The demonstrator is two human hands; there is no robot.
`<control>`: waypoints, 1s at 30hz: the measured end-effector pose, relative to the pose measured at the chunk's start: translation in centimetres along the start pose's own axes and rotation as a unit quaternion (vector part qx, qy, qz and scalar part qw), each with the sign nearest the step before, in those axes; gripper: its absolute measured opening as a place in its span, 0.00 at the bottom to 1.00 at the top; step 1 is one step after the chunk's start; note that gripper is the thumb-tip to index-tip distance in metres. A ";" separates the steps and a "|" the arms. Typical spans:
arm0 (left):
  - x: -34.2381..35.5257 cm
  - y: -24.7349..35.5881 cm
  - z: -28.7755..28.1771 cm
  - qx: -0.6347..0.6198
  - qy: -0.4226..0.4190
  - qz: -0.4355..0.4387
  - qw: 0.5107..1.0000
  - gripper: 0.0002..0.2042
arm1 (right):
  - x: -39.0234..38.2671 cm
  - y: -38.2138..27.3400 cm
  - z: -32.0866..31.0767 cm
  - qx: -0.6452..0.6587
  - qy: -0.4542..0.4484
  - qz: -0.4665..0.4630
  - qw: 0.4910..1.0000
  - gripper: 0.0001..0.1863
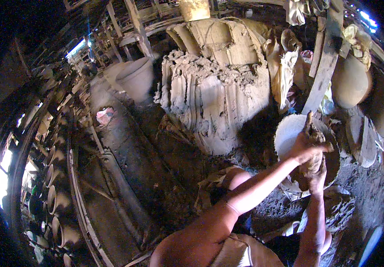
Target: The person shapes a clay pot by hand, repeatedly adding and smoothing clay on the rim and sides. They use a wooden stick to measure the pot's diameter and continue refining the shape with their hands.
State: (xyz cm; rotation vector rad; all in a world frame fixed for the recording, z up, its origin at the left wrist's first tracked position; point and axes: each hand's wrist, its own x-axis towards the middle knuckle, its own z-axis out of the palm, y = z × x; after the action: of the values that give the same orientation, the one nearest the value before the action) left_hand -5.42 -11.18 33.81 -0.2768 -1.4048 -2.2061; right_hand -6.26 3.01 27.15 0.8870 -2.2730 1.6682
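My left hand and my right hand are pressed together over a round, pale-walled basin. Wet brown clay coats much of the fingers. The left hand crosses over the right and is closed round it, with one finger or thumb sticking up. My right hand is closed too, coming up from below. Whether a lump of clay sits between the palms is hidden. The inside of the basin looks dark past my hands.
A big cut block of grey clay stands ahead, with a yellowish bucket behind it. A large tub is left of it. Several pots line the far left. A wooden post leans beyond the basin, near a rounded pot.
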 end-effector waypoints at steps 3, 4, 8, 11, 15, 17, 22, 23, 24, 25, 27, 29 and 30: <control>-0.1 0.4 0.6 0.181 0.038 0.056 0.981 0.53 | 0.0 -1.0 -0.1 0.128 -0.061 0.034 0.989 0.48; -0.1 0.4 0.7 0.153 0.049 0.081 0.984 0.51 | 0.0 -1.4 -0.5 0.186 -0.123 0.033 0.974 0.49; 0.0 0.2 0.6 -0.023 -0.001 -0.033 0.999 0.40 | 0.6 -2.6 -1.4 0.323 -0.158 0.124 0.925 0.52; 0.5 -0.4 0.1 -0.112 -0.012 -0.015 0.994 0.43 | 0.9 -1.9 -1.2 0.300 -0.133 0.099 0.940 0.46; 1.0 -0.8 0.3 0.300 0.095 0.114 0.942 0.43 | 1.0 -0.4 -0.4 -0.033 -0.022 -0.055 0.998 0.35; 1.3 -0.6 0.5 0.340 0.092 0.100 0.931 0.31 | 1.2 0.0 -0.3 0.026 -0.068 0.032 0.997 0.34; 2.3 0.0 -0.6 -0.049 0.038 -0.033 0.998 0.05 | 2.5 0.2 -1.1 0.242 -0.112 0.079 0.961 0.61; 2.7 -0.3 -0.6 -0.058 0.051 -0.074 0.994 0.03 | 2.6 0.3 -1.2 0.300 -0.134 0.109 0.938 0.59; 2.6 -0.4 -0.9 -0.059 0.009 -0.074 0.996 0.06 | 3.0 0.4 -0.8 0.358 -0.167 0.123 0.910 0.58; 3.2 -0.6 -1.1 -0.013 -0.003 -0.094 0.996 0.10 | 3.1 0.6 -0.7 0.330 -0.176 0.084 0.923 0.50; 3.6 -1.1 -1.1 0.142 0.020 -0.012 0.990 0.20 | 3.4 1.0 0.3 0.341 -0.137 0.136 0.920 0.39; 3.7 -1.2 -1.0 0.279 0.037 0.066 0.957 0.29 | 3.6 1.1 1.4 0.275 -0.065 0.115 0.952 0.33; 3.9 -1.2 -0.9 0.307 0.050 0.027 0.950 0.33 | 3.9 1.0 1.6 0.134 -0.016 0.022 0.991 0.32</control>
State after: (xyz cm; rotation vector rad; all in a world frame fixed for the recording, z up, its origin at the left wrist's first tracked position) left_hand -9.34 -12.77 34.11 0.0191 -1.9044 -1.6057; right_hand -9.68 0.34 27.68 0.9279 -2.1350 2.0284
